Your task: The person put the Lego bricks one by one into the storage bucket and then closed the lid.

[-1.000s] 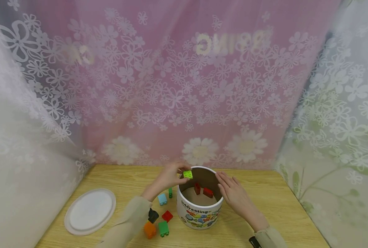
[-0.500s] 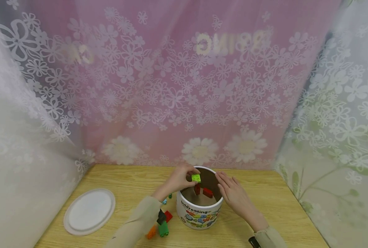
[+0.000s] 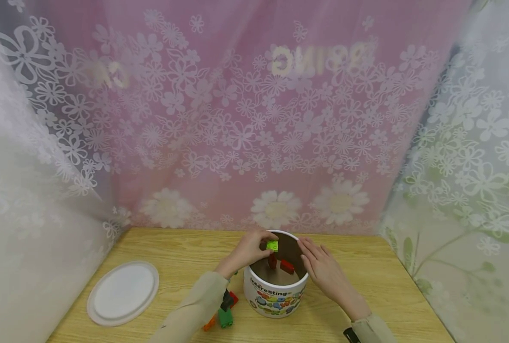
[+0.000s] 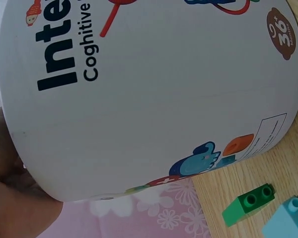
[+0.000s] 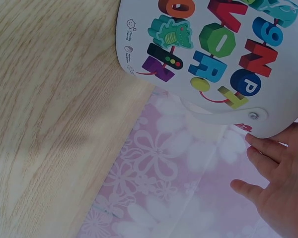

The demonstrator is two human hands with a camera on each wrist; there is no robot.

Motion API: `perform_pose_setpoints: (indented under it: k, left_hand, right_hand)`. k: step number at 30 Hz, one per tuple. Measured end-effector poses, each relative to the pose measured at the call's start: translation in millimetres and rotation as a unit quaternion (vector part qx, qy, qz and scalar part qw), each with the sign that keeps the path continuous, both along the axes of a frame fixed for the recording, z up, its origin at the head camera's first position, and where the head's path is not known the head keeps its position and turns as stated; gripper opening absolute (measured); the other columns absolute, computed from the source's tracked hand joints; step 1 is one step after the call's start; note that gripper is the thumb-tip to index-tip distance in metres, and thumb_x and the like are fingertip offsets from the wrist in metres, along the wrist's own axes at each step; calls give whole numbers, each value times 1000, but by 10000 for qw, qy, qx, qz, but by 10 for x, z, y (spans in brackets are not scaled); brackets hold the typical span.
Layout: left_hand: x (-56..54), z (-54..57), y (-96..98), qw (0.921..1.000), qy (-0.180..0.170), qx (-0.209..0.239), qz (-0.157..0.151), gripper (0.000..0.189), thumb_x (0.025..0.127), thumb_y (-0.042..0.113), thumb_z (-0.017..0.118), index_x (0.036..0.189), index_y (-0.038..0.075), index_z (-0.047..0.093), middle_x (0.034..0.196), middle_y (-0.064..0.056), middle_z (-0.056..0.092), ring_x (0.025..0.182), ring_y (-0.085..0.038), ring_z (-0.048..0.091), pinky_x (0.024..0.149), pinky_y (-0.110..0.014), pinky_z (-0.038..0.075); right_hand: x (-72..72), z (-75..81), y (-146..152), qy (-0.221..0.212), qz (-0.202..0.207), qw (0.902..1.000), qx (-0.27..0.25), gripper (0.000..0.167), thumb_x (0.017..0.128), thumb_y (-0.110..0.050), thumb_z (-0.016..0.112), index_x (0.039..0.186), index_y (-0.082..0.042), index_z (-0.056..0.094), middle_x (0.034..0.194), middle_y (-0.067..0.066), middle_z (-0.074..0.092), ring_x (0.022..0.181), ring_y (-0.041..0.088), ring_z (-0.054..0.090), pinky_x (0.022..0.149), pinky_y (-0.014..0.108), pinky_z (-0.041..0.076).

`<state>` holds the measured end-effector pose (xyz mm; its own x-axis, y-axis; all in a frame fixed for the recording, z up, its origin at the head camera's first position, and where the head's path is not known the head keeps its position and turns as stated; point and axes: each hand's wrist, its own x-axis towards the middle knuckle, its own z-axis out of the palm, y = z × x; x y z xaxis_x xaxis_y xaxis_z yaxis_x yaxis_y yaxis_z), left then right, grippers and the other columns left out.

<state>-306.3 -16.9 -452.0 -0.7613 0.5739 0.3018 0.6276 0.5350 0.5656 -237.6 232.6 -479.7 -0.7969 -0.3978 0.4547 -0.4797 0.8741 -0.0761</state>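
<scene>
A white printed bucket (image 3: 275,302) stands upright on the wooden table, its mouth uncovered. At the left part of that mouth, my left hand (image 3: 251,248) pinches a lime-green toy building block (image 3: 273,246) between thumb and fingers, just inside the rim. Two red blocks, one to the left (image 3: 272,261) and one to the right (image 3: 286,267), lie on the bucket's floor. With fingers straight, my right hand (image 3: 326,274) rests on the bucket's right rim. In the left wrist view the bucket's wall hides the lime block, and only part of the hand shows.
Left of the bucket lie green (image 3: 225,317), black (image 3: 227,301), red (image 3: 234,299) and orange (image 3: 209,324) blocks, partly behind my left sleeve. The left wrist view shows another green block (image 4: 246,204) and a light-blue one (image 4: 287,220). A white round lid (image 3: 123,291) lies further left.
My left hand has moved right with the lime-green block, from the bucket's left rim to over its opening. The left sleeve now covers more of the loose blocks. The right hand has stayed put.
</scene>
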Motion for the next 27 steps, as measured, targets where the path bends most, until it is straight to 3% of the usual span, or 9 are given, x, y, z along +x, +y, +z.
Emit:
perform_pose_setpoints:
  k: [5, 10, 14, 27]
  left_hand:
    - [4, 8, -20, 9996, -89, 274, -2, 33, 95, 10, 73, 127, 8, 69, 124, -7, 68, 110, -25, 65, 92, -36, 57]
    - [-2, 24, -90, 9962, -152, 859, -74, 28, 96, 8, 70, 124, 5, 69, 119, -11, 70, 105, -25, 68, 90, -35, 59]
    - [-2, 49, -181, 9924, -147, 1218, -28, 26, 97, 6, 69, 122, 2, 69, 116, -14, 69, 104, -28, 68, 89, -41, 60]
    - [75, 121, -586, 9845, -260, 1672, 454, 32, 95, 9, 72, 127, 10, 69, 122, -9, 69, 111, -29, 66, 96, -50, 56]
  right_hand:
    - [0, 2, -3, -2, 12, 10000, -8, 48, 103, -17, 59, 148, -1, 51, 152, 16, 50, 140, 34, 47, 114, 61, 36]
    - [-1, -3, 1, 54, 23, 10000, 27, 49, 102, -17, 59, 147, 0, 51, 152, 16, 50, 139, 34, 48, 113, 61, 36]
    - [1, -8, 4, 123, 49, 9999, -10, 49, 102, -16, 59, 147, 1, 51, 151, 17, 51, 138, 35, 48, 112, 62, 37]
    - [2, -17, 10, 272, 103, 9995, -104, 45, 107, -23, 51, 145, 1, 54, 149, 17, 53, 138, 35, 49, 111, 63, 38]
